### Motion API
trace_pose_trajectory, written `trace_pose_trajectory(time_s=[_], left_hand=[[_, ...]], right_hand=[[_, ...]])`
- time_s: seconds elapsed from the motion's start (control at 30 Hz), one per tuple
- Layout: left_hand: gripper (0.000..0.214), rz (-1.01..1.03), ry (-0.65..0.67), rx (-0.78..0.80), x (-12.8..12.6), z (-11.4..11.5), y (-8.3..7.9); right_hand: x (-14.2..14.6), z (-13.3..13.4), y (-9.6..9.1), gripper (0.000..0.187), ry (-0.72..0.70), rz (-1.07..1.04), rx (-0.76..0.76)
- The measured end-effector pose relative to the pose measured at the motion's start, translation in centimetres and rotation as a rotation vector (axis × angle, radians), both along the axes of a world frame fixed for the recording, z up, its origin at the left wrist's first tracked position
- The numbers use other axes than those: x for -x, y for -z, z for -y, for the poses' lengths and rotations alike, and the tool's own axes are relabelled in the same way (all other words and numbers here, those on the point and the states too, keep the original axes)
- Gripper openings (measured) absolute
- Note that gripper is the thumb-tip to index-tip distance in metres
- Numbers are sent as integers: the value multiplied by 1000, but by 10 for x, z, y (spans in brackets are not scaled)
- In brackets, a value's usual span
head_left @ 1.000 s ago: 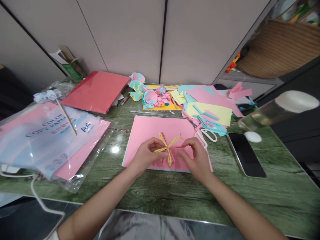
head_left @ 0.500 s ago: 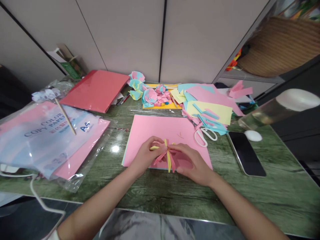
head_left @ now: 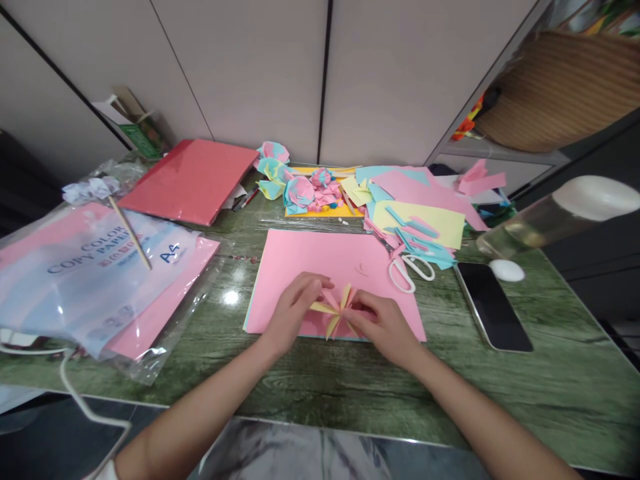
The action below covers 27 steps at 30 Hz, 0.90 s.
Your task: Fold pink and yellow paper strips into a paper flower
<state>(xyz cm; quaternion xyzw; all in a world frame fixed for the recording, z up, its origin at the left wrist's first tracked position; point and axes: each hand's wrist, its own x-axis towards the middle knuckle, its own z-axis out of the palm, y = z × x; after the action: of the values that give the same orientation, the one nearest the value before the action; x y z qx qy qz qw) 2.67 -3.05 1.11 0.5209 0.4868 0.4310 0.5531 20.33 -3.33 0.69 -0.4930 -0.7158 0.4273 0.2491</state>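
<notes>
A pink and yellow paper flower [head_left: 332, 319], made of narrow petals that meet at a centre, is held just above a stack of pink paper [head_left: 310, 257]. My left hand [head_left: 291, 310] pinches one of its petals between thumb and fingers, on the left side. On the opposite side, my right hand [head_left: 383, 323] has thumb and fingers closed on the flower near its centre. Parts of the petals are hidden by the fingers. White-handled scissors [head_left: 407, 270] lie at the stack's right edge, blades under paper scraps.
Paper scraps [head_left: 440, 230] and crumpled paper flowers [head_left: 300, 193] sit at the back. A phone [head_left: 493, 307] and a clear bottle [head_left: 530, 230] are on the right. Packaged color paper [head_left: 100, 280], a wooden stick [head_left: 130, 233] and a red folder [head_left: 193, 180] occupy the left.
The flower has turned in my hands, and its petals point in new directions. My right hand has closed from a wider spread onto the flower's centre. My left hand has shifted slightly.
</notes>
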Motion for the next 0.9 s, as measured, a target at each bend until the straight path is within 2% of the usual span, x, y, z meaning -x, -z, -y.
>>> trace_pose_trajectory(time_s=[0.13,0.3,0.4,0.5,0.57,0.67,0.9], left_hand=[[22,118,134,199,-4,2,4],[24,220,83,403,-8,4,7],[24,237,89,449,-8,4,6],[23,156,108,400,-8,3,5],[24,69,123,308,-8,3,5],[21,-2,136,208,-8,5,4],[22,-63,120,200,-11,5,6]], right_hand=[[2,1,4,32,-18,-31,48],[2,1,0,29,-25,72,30],[1,-1,-2,21,104,75,-38],[-1,-2,-1,20,226,-30,-131],[-1,-2,0,21,218,-67,-151],[0,0,1,13,197,-64,-132],[4,1,3,10,225,-117,-61]])
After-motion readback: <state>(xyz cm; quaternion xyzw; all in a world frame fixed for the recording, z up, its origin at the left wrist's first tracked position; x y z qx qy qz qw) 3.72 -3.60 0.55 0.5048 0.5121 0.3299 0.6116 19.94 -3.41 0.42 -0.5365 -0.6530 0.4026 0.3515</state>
